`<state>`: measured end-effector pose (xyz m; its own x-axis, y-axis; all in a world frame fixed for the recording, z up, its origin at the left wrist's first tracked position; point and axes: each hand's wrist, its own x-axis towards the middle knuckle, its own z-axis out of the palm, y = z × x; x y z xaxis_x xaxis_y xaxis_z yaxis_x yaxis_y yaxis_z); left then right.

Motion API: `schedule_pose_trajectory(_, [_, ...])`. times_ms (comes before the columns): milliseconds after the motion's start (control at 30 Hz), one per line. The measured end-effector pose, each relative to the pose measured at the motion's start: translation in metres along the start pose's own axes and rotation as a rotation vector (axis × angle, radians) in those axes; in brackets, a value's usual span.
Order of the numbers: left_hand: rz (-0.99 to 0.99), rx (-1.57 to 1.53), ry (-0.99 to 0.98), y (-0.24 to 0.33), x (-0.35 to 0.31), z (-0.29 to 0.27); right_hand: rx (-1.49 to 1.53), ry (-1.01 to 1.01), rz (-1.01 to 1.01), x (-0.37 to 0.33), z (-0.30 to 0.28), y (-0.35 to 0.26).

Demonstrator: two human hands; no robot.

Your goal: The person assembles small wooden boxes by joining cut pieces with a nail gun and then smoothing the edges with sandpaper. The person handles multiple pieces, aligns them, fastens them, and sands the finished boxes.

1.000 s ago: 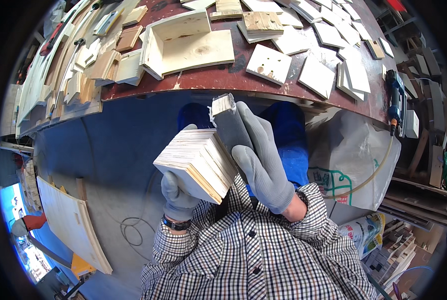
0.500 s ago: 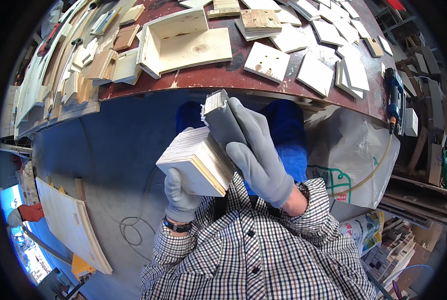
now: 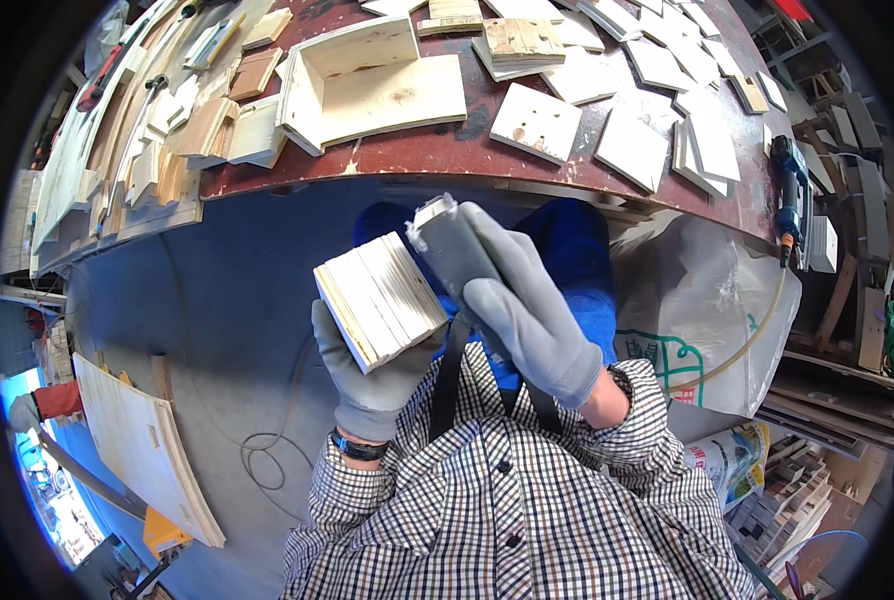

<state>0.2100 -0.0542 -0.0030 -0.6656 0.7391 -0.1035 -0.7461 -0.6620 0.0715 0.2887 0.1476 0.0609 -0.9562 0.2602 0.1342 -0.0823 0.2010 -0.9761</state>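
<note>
My gloved left hand (image 3: 377,385) is closed round a stack of small plywood boards (image 3: 382,300), its layered edges facing up. In my gloved right hand (image 3: 537,320) is a sanding block (image 3: 457,240), dark grey abrasive wrapped over a pale core with a frayed end. The block is tilted just right of the stack, and a small gap seems to lie between them. Both hands are above my lap, in front of the bench edge. My right palm hides the far side of the block.
Ahead is a dark red workbench (image 3: 367,165) carrying an open wooden box (image 3: 387,100) and many loose boards (image 3: 632,150). A blue-and-black power tool (image 3: 789,190) lies at its right edge. A plastic sack (image 3: 707,300) hangs right; curved panels (image 3: 147,440) stand left beside a coiled cord (image 3: 262,460).
My left hand has turned the stack, so its edges now face up instead of a broad board face showing in front. The sanding block has shifted slightly down and away from the stack.
</note>
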Motion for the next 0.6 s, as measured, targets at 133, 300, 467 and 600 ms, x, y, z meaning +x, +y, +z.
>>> schedule_pose_trajectory(133, [0.092,0.129,0.166,0.003,-0.004,-0.004,-0.230,0.028,-0.163,-0.027,0.024,-0.014])
schedule_pose_trajectory(300, [0.107,0.043,0.176,0.020,0.004,-0.015,0.205,-0.035,0.008,-0.045,0.003,-0.006])
schedule_pose_trajectory(467, [0.070,-0.015,0.356,-0.006,0.009,0.025,0.035,0.267,0.017,-0.009,0.008,0.005])
schedule_pose_trajectory(600, [0.046,0.110,0.107,-0.029,0.010,0.031,-0.516,0.311,-0.195,-0.003,0.041,0.006])
